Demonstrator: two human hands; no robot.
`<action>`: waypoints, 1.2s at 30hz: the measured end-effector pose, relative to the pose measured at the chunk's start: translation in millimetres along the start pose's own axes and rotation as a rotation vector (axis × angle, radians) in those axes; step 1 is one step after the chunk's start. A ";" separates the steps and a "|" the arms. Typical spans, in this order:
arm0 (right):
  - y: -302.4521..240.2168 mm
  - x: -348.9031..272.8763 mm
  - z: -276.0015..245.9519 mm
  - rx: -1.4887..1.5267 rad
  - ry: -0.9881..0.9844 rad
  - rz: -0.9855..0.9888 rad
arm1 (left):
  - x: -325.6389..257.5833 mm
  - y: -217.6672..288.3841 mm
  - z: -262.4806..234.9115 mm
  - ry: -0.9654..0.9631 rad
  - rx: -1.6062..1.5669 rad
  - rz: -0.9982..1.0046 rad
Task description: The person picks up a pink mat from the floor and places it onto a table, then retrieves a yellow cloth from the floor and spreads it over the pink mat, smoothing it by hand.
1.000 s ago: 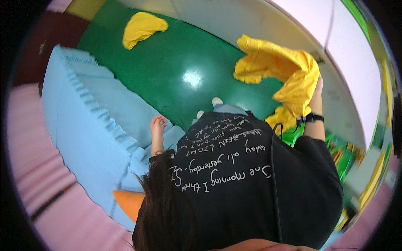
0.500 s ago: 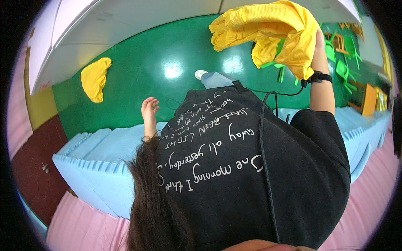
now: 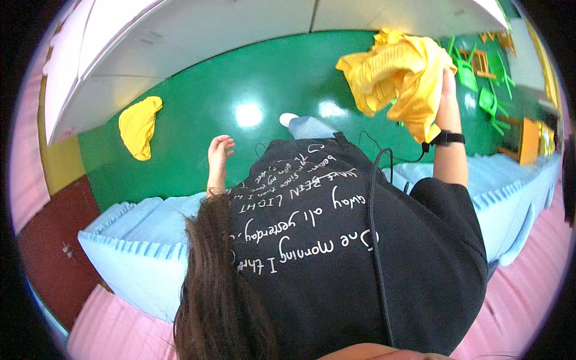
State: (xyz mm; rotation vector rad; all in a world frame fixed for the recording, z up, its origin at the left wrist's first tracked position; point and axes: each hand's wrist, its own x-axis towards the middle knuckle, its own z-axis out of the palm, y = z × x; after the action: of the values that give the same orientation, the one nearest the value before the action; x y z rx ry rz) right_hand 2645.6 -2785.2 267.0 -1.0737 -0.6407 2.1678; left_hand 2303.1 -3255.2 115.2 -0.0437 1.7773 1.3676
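Observation:
My right hand [image 3: 448, 84], raised at the far right, is closed on a bunched yellow cloth [image 3: 390, 78]. It hangs in loose folds with ribbed stripes on part of it; its full shape is hidden by the folds. My left hand [image 3: 221, 150] is in front of my body on the left, empty, with its fingers slightly bent and apart. A second yellow cloth [image 3: 140, 127] lies crumpled on the green floor [image 3: 198, 90], farther left and out of that hand's reach.
White cabinets [image 3: 240, 24] line the far side. Green chairs [image 3: 492, 99] and a wooden piece of furniture [image 3: 521, 141] stand at the right. Light-blue covered furniture [image 3: 141, 228] is on both sides of me. A black cable [image 3: 371, 210] runs down my front.
My right hand has come lower and nearer, and the cloth in it has swung down and bunched into a narrower heap. The left hand has shifted only slightly.

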 end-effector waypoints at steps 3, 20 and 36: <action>21.0 18.2 35.6 -0.052 -0.059 0.059 | -12.4 1.2 -7.0 0.036 -0.030 0.027; 346.4 -45.1 409.2 -0.732 -1.320 0.747 | -69.4 37.4 -95.2 0.478 -0.488 0.223; 606.2 -217.0 605.3 -1.090 -2.040 1.303 | -120.7 -7.8 -369.5 0.349 -1.312 0.724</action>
State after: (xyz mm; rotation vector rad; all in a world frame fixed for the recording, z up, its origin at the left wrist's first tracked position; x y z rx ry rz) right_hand 2056.5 -3442.3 314.6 1.6713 -2.6001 3.3828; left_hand 2160.1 -3608.2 193.6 -0.3852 0.8162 2.9897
